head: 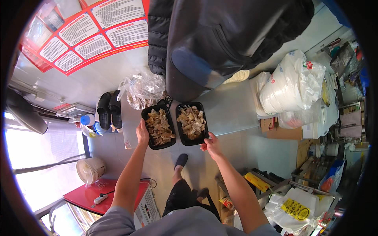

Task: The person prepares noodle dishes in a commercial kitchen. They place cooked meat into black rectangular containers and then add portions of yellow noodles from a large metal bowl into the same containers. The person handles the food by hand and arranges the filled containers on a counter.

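Two black rectangular trays lie side by side before me, each filled with brownish pieces of food that look like meat or mushroom. At the outer left edge of the left tray (150,142) is my left hand (143,133), gripping its rim. My right hand (211,144) holds the lower right corner of the right tray (189,143). The food pieces (159,125) in the left tray and the food pieces (192,121) in the right one reach near the rims. Both trays are at the front edge of a metal table (230,109); whether they rest on it is unclear.
Clear plastic bags (143,88) lie behind the left tray. Dark jackets (212,44) hang over the table's back. Black slippers (104,110) stand at left, a filled white sack (286,85) at right. Nearer me are a red-topped appliance (100,196) and a metal rack (283,184).
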Motion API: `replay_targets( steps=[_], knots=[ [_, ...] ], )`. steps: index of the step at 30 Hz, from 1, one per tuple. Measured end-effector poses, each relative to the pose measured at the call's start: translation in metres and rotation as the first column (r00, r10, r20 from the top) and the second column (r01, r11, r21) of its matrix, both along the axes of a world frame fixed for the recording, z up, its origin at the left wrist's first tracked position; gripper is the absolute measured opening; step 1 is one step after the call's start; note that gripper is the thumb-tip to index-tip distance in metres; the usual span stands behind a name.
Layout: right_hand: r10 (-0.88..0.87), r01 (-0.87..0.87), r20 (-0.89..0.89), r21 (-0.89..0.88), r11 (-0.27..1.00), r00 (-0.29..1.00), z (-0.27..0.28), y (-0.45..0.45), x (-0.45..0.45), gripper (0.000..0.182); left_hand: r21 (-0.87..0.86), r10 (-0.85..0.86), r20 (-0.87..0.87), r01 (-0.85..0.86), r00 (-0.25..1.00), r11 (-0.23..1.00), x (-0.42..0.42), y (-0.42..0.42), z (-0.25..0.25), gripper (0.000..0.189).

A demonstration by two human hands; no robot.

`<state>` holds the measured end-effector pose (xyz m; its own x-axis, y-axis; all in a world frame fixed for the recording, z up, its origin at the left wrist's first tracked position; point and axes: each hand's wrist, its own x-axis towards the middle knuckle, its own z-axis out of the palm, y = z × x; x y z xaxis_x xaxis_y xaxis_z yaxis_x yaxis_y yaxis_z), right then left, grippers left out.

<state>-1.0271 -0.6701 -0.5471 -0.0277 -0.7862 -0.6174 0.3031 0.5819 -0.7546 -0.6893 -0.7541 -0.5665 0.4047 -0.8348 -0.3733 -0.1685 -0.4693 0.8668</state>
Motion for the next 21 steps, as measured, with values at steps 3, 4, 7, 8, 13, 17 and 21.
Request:
replay_targets(
  steps=[3, 4, 7, 8, 13, 17, 21],
  knots=[
    [0.015, -0.012, 0.078, -0.037, 0.999, 0.997, -0.002, 0.010, 0.010, 0.051, -0.010, 0.004, 0.125, -0.003, 0.992, 1.000, 0.002, -0.004, 0.009, 0.062],
    [0.007, -0.002, 0.103, -0.050, 0.999, 0.995, 0.004, 0.011, 0.017, 0.053, -0.034, -0.020, 0.094, 0.023, 0.995, 0.999, 0.008, -0.005, 0.006, 0.061],
    [-0.055, 0.053, 0.135, 0.016, 0.998, 0.989, 0.030, 0.030, 0.023, 0.060, -0.124, 0.053, 0.157, -0.033, 0.986, 0.992, 0.024, -0.005, -0.010, 0.060],
    [-0.050, 0.046, 0.122, 0.035, 0.998, 0.991, 0.027, 0.047, 0.017, 0.059, -0.227, 0.117, 0.412, -0.023, 0.904, 0.974, 0.020, -0.002, -0.006, 0.058],
    [-0.094, 0.095, -0.024, 0.055, 0.994, 0.995, 0.004, 0.219, -0.049, 0.027, -0.423, -0.151, -0.108, 0.092, 0.983, 0.901, -0.068, 0.069, 0.058, 0.027],
    [0.093, -0.001, -0.793, 0.115, 0.993, 0.602, -0.005, 0.417, -0.119, 0.028, -0.012, -0.684, -0.212, 0.698, 0.698, 0.716, -0.204, 0.179, 0.078, 0.021],
    [-0.443, 0.598, -0.626, 0.048, 0.800, 0.642, 0.034, 0.603, -0.169, 0.026, -0.057, -0.926, -0.375, 0.995, 0.053, 0.080, -0.345, 0.337, 0.061, 0.021]
  ],
)
